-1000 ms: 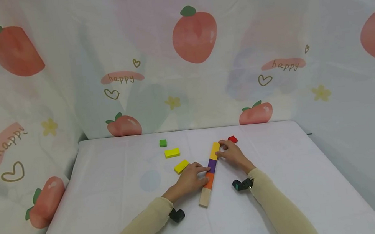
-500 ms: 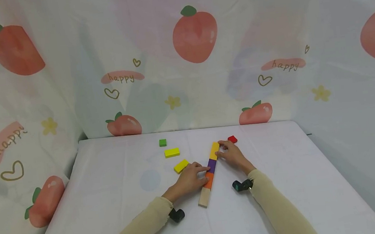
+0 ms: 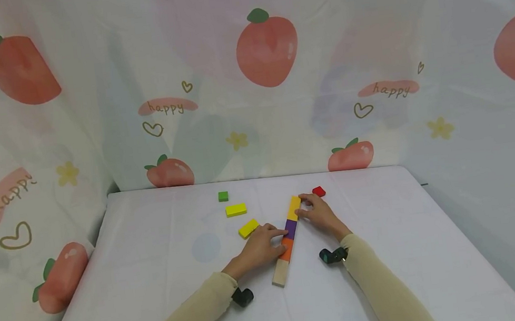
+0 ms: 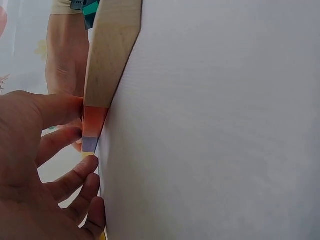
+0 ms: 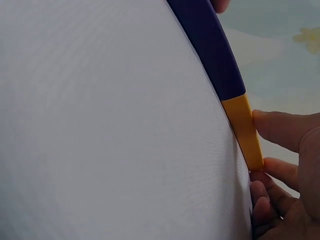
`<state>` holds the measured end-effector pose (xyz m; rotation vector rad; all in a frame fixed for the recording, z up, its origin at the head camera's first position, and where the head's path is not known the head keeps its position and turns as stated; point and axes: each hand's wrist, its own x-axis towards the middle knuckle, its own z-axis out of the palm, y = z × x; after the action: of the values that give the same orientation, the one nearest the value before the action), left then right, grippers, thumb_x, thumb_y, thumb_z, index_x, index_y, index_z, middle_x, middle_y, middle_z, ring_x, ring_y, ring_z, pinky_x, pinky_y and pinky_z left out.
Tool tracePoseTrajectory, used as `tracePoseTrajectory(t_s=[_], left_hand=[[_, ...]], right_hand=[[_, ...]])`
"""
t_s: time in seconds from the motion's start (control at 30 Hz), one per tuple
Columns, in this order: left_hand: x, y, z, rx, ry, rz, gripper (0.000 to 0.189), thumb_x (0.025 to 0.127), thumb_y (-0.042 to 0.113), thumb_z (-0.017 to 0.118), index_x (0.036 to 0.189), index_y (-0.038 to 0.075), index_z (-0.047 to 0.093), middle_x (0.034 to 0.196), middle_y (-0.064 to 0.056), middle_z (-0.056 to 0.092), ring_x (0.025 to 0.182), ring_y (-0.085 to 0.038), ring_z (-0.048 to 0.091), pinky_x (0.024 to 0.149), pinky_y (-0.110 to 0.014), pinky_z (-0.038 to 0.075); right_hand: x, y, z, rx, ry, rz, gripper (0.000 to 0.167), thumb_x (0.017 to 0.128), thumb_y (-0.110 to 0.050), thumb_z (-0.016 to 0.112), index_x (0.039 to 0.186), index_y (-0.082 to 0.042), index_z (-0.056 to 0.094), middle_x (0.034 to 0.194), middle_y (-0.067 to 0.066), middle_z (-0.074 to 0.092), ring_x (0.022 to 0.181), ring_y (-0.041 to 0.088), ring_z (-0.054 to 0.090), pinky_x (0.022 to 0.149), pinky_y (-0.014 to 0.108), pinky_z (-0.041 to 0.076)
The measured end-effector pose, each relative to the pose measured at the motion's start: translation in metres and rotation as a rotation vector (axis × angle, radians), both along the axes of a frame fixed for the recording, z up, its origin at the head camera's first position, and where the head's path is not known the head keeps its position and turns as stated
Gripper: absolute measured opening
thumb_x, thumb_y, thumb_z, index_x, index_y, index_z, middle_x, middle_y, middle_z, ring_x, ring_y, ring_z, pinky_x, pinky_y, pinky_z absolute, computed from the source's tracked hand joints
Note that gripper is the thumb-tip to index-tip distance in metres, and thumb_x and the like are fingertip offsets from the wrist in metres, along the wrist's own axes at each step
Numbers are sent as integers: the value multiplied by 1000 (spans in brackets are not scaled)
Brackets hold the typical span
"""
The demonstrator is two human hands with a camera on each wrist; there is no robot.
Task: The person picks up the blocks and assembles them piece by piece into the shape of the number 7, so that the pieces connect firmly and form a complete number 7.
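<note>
In the head view, blocks lie end to end in a slanted row on the white table: a plain wood block (image 3: 280, 273), an orange block (image 3: 287, 248), a purple block (image 3: 290, 229) and an orange-yellow block (image 3: 293, 207) at the far end. My left hand (image 3: 259, 246) is on the row's left side, thumb against the orange block and index finger reaching the purple one. On the other side, my right hand (image 3: 322, 213) touches the orange-yellow block, its thumb on the side and its index finger by the far end. The right wrist view shows both fingertips (image 5: 259, 119) along one edge.
Two bright yellow blocks, one (image 3: 236, 210) farther back and one (image 3: 248, 229) beside my left hand, lie left of the row. A green block (image 3: 223, 196) is near the back edge. Behind my right fingers lies a red block (image 3: 319, 191). A printed cloth (image 3: 277, 126) hangs behind the table.
</note>
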<state>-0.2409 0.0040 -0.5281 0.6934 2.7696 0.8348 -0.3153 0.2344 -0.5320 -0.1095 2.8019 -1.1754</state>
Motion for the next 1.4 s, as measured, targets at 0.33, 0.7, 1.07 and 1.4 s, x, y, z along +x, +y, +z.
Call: tracePoseTrajectory(t_s=[0.33, 0.7, 1.07, 1.4], left_hand=[[-6, 7, 1, -13, -6, 34, 42, 95, 33, 64, 136, 28, 59, 127, -1, 60, 111, -18, 55, 95, -35, 50], [-23, 14, 5, 35, -31, 78, 40, 99, 29, 56, 139, 24, 56, 129, -4, 61, 114, -21, 53, 95, -35, 51], [-33, 24, 0, 76, -63, 108, 39, 101, 28, 53, 139, 26, 56, 131, -6, 59, 114, -21, 53, 97, -39, 50], [-35, 32, 6, 43, -43, 132, 39, 101, 29, 53, 139, 27, 56, 134, -7, 58, 114, -24, 53, 97, -41, 49]], right_hand=[[1, -2, 2, -1, 2, -3, 59, 91, -29, 67, 143, -8, 47, 141, 19, 48, 130, 37, 46, 111, 58, 35], [-2, -1, 0, 0, 1, -5, 59, 91, -30, 67, 143, -9, 48, 141, 18, 50, 129, 36, 47, 112, 57, 35], [1, 1, -5, 1, 4, -6, 50, 98, -22, 58, 145, -9, 46, 144, 16, 49, 131, 35, 47, 113, 55, 36], [4, 0, -1, -3, -1, -21, 50, 98, -22, 58, 145, -10, 46, 143, 15, 50, 130, 34, 47, 112, 55, 36]])
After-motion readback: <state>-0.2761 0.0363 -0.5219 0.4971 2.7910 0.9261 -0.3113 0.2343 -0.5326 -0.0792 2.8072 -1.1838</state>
